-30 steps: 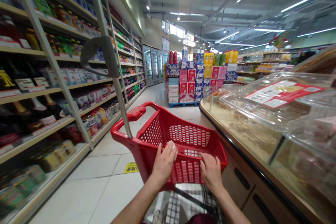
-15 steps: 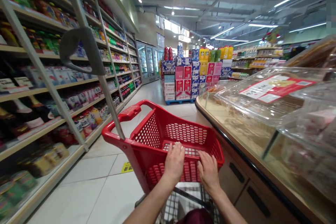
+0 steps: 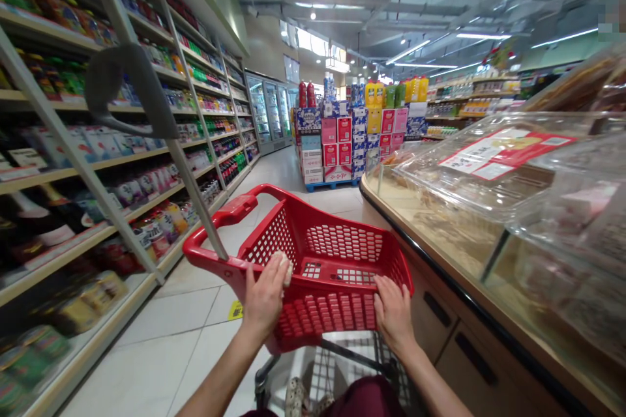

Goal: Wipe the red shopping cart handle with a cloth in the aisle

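A red plastic shopping cart stands before me, its perforated basket tilted in view and holding nothing I can see. My left hand is closed on a crumpled whitish cloth and presses it on the near rim of the basket, close to the handle end. Toward the far right end of that rim, my right hand rests with its fingers hooked over the edge. A grey metal pole with a dark grey looped handle rises past the cart's handle.
Shelves of bottles and cans line the left. A wooden display counter with clear plastic food boxes borders the cart on the right. Stacked drink cartons stand ahead, with glass-door coolers behind them.
My left hand has slid left along the near rim with the cloth, toward the handle end. My right hand stays on the rim. The view has shifted slightly.
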Demonstrator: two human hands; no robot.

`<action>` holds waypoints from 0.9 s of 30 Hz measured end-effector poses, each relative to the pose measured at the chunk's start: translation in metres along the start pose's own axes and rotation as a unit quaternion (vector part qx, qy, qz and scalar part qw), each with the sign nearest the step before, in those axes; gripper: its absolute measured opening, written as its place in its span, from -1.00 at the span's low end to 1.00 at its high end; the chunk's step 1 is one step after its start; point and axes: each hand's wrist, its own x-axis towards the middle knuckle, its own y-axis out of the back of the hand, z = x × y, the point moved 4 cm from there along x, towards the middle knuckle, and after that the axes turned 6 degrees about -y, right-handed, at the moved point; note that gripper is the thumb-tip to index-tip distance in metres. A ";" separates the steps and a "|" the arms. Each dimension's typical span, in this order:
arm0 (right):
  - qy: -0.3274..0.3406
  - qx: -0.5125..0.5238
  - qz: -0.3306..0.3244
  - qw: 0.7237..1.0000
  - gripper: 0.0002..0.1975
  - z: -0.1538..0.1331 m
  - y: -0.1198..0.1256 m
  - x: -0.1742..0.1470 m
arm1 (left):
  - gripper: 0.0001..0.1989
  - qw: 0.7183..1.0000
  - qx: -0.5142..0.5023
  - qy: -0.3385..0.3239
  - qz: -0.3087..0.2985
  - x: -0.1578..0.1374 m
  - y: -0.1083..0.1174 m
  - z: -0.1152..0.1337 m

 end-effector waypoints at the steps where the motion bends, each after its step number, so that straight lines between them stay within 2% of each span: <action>1: -0.004 0.002 0.000 1.000 -0.62 -0.001 0.000 0.000 | -0.56 1.000 0.008 0.015 0.004 0.001 0.003 -0.008; 3: -0.010 0.004 -0.001 1.000 -0.62 -0.002 -0.001 0.000 | -0.59 0.999 0.012 0.036 0.009 0.006 0.001 -0.008; 4: -0.013 0.004 -0.002 1.000 -0.62 -0.003 -0.001 0.000 | -0.61 0.999 0.006 0.038 0.009 0.009 -0.003 0.001; 7: -0.019 -0.008 -0.007 1.000 -0.62 -0.005 -0.001 0.002 | -0.65 1.000 -0.030 -0.003 -0.007 0.020 -0.026 0.056; 10: -0.021 -0.026 -0.011 0.999 -0.61 -0.007 -0.001 0.002 | -0.70 0.996 -0.066 -0.052 0.002 0.030 -0.045 0.113; 12: -0.020 -0.035 -0.013 0.999 -0.61 -0.007 0.000 0.002 | -0.71 0.994 -0.084 -0.071 0.005 0.032 -0.050 0.131; 13: -0.018 -0.036 -0.014 0.999 -0.61 -0.007 0.000 0.001 | -0.72 0.993 -0.089 -0.078 0.002 0.031 -0.050 0.130; 15: -0.017 -0.035 -0.015 0.999 -0.60 -0.007 0.001 0.001 | -0.69 0.993 -0.088 -0.076 -0.008 0.025 -0.044 0.112; 20: -0.028 -0.022 -0.002 0.999 -0.61 -0.008 0.000 0.000 | -0.56 0.999 -0.032 0.005 -0.020 0.000 -0.005 0.013; 22: -0.025 -0.014 0.003 1.000 -0.61 -0.014 0.000 0.000 | -0.54 0.999 -0.007 0.027 -0.020 -0.004 0.009 -0.015; 24: -0.012 -0.005 0.003 1.000 -0.61 -0.024 0.002 0.001 | -0.55 0.999 0.002 0.035 -0.023 -0.003 0.012 -0.021; 27: 0.017 0.000 -0.006 1.000 -0.61 -0.043 0.002 0.003 | -0.58 0.999 -0.025 0.024 -0.034 0.006 -0.005 0.010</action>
